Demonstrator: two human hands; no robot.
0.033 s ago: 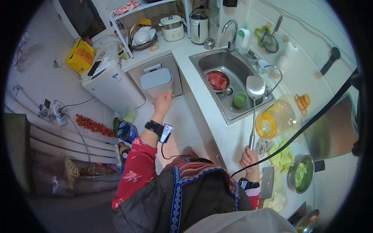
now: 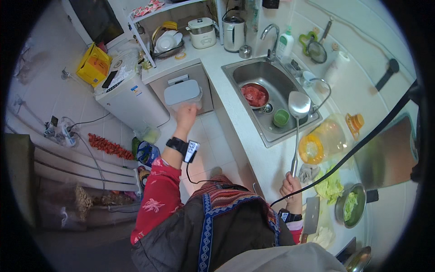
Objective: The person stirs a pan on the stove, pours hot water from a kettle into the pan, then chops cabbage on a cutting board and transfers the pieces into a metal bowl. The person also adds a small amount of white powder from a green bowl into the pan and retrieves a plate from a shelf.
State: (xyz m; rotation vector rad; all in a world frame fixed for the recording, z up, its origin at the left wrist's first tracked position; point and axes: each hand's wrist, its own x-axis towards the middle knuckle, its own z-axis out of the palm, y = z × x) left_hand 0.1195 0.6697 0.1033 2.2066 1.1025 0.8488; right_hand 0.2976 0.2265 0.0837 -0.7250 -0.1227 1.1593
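Upright in my right hand [image 2: 291, 186] is a long-handled metal wok spatula [image 2: 299, 105], its handle gripped in wrapped fingers. The blade appears over the right rim of the steel sink [image 2: 235, 93]. My left hand [image 2: 186, 115] is stretched forward, its fingers curled in with nothing visible in them. It overlaps the front of a white bin with a grey lid [image 2: 182, 92]; whether it touches I cannot tell. Beside my right hand lie a cleaver [image 2: 311, 215], a grey cloth [image 2: 309, 172] and green leaves [image 2: 330, 187]. More leaves sit in a metal bowl [image 2: 360, 213].
The sink holds a bowl of red meat [image 2: 254, 95] and a green cup [image 2: 281, 118]. A big oil jug [image 2: 333, 136] stands right of the spatula. A black cable [image 2: 358, 152] crosses in front of the counter. A white washing machine [image 2: 131, 102] stands at the left.
My left hand has moved slightly left, closer against the bin's front. My right hand keeps hold of the spatula, and the view has shifted a little.
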